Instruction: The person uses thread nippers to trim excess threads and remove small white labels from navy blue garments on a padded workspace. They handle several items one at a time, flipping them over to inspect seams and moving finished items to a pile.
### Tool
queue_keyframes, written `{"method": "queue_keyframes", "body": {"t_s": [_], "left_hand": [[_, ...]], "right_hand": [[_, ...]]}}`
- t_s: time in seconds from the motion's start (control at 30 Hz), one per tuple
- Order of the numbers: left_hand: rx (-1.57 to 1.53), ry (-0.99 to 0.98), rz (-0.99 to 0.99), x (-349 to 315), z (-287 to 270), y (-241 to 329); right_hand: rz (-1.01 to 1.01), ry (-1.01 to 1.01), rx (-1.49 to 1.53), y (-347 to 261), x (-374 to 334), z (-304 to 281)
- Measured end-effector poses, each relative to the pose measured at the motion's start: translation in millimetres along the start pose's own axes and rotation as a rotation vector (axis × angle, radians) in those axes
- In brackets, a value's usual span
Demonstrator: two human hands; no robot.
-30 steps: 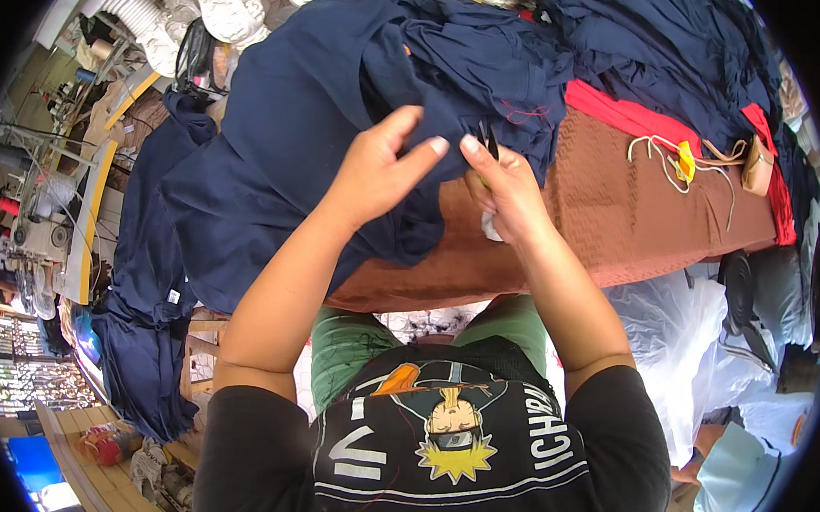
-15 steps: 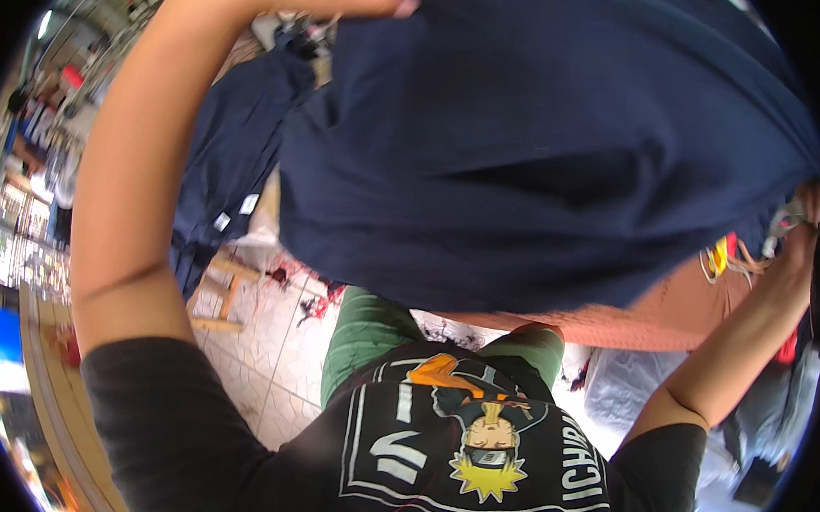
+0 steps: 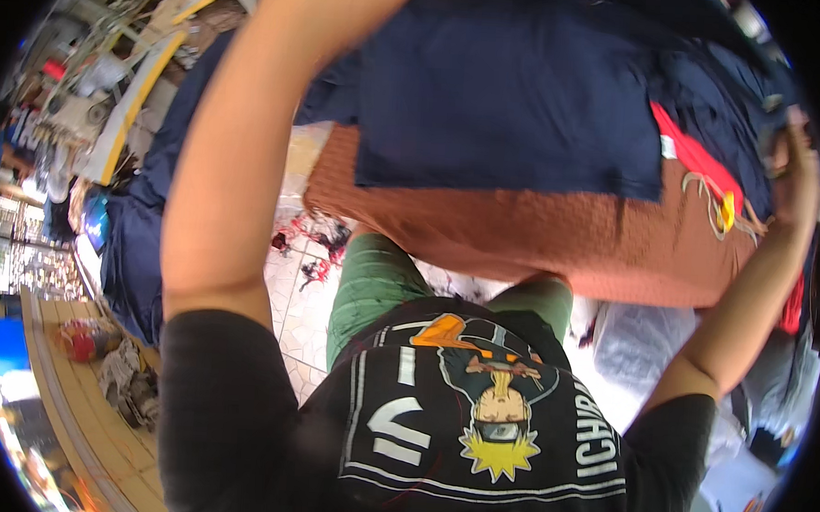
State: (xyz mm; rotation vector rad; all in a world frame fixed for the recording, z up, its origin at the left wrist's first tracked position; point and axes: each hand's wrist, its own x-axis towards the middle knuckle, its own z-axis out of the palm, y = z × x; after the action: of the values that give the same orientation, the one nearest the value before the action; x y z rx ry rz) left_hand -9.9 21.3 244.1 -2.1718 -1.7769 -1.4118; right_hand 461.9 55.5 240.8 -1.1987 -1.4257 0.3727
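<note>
A navy blue cloth point(image 3: 511, 104) lies spread over a surface covered in brown textured cloth point(image 3: 486, 228), its straight near edge short of the brown front edge. My left forearm reaches across it to the upper edge, where the left hand is cut off. At the far right my right hand point(image 3: 790, 174) is raised beside more dark blue fabric point(image 3: 715, 96); blur hides whether its fingers grip anything. Close to the right wrist lie a red cloth point(image 3: 698, 155) with a white tag, a yellow item point(image 3: 728, 213) and beige cord point(image 3: 701, 190).
More navy fabric point(image 3: 132, 260) hangs at the left, beside a wooden surface point(image 3: 97, 379) with a crumpled grey cloth point(image 3: 130, 385). Red and dark scraps point(image 3: 317, 268) litter the tiled floor. A translucent plastic bag point(image 3: 642, 342) sits below the brown cover at right.
The navy cloth, held up and billowing before, now lies flatter and farther away, exposing more brown cover. My left arm has swung inward to the right; the right hand has moved slightly up.
</note>
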Motion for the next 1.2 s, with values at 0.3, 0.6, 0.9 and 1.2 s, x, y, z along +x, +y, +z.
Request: {"method": "queue_keyframes", "body": {"t_s": [0.3,0.6,0.9,1.2], "left_hand": [[-0.339,-0.430,-0.370,-205.1,89.9,-102.4],[-0.506,-0.063,-0.284,-164.9,87.8,-91.0],[-0.370,-0.438,0.320,-168.7,154.3,-21.0],[-0.484,-0.479,-0.148,-168.3,199.4,-49.8]], "right_hand": [[0.668,-0.561,0.017,126.4,-167.5,47.0],[0.346,-0.513,-0.279,85.0,-135.2,66.3],[-0.286,-0.894,-0.392,76.2,-154.6,160.4],[0.185,-0.703,-0.093,89.6,-196.8,209.1]]}}
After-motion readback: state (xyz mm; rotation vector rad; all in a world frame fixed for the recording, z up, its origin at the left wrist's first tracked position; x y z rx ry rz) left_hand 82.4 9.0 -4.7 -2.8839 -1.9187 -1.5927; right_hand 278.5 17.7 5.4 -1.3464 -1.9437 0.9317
